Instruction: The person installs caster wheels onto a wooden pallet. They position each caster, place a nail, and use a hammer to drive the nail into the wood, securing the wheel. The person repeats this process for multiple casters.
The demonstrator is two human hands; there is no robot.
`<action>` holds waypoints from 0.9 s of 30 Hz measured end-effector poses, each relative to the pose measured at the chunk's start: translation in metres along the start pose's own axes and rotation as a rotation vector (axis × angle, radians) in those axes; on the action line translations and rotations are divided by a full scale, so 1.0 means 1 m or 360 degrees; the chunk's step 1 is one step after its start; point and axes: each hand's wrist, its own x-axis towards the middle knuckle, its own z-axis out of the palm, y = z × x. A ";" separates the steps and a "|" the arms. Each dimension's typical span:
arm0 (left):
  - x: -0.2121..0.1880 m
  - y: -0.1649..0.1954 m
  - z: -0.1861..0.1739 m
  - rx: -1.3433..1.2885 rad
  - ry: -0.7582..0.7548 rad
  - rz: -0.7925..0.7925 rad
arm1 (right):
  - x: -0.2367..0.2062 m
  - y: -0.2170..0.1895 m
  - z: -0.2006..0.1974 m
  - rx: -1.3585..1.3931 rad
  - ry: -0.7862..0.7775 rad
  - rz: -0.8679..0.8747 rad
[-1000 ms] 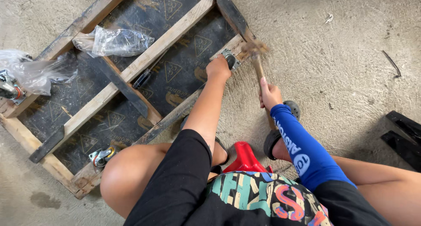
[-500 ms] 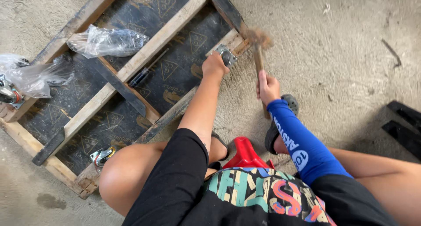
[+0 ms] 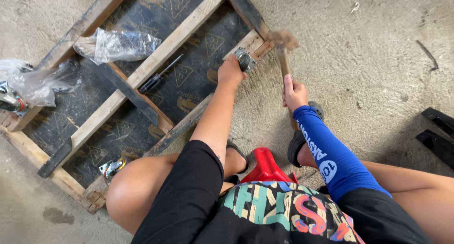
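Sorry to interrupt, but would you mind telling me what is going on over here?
A person sits low over a wooden frame lying on the concrete floor. The left hand steadies a metal caster plate at the frame's near corner, while the right hand grips a hammer whose head is blurred just beside that corner. A second caster sits at another corner, a screwdriver lies on the dark panel, and clear plastic bags rest on the frame.

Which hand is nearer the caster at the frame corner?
Left. The left hand rests on the caster; the right hand is off to its right, gripping the hammer.
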 end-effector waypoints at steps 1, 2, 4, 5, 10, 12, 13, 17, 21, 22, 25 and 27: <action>0.000 -0.001 0.002 -0.0001 -0.0004 -0.0001 | -0.001 0.004 0.005 0.0173 0.0009 -0.0082; 0.001 -0.002 0.002 0.0000 0.0006 0.0006 | -0.002 0.007 0.011 0.0036 0.0025 -0.0043; 0.002 -0.003 0.003 0.0010 0.0019 -0.0001 | -0.002 0.009 0.019 -0.0256 0.0032 0.0031; 0.003 -0.002 0.002 0.0024 0.0020 -0.0003 | -0.001 0.008 0.021 -0.0324 -0.0022 0.0159; 0.007 0.000 0.002 0.0041 0.0021 0.0013 | 0.008 0.004 0.010 -0.0325 -0.0202 0.0420; 0.007 0.000 0.002 0.0073 0.0049 0.0033 | 0.007 0.008 0.007 -0.0150 -0.0148 0.0221; 0.007 0.000 0.003 0.0074 0.0021 0.0011 | 0.006 0.012 0.007 -0.0059 -0.0118 0.0136; 0.007 -0.003 0.003 0.0043 0.0001 0.0001 | 0.002 0.024 0.016 -0.0229 -0.0029 0.0091; 0.008 -0.003 0.002 0.0015 -0.0010 0.0048 | 0.010 0.012 0.016 -0.0456 -0.0096 0.0361; 0.008 -0.004 0.002 0.0024 0.0008 0.0033 | 0.012 0.006 0.015 -0.0407 -0.0148 0.0395; 0.009 -0.004 0.005 0.0070 -0.0003 0.0022 | 0.028 -0.015 0.011 -0.0239 -0.0220 0.0148; 0.010 -0.004 0.007 0.0093 -0.0038 0.0002 | 0.042 -0.025 0.010 -0.0066 -0.0247 -0.0077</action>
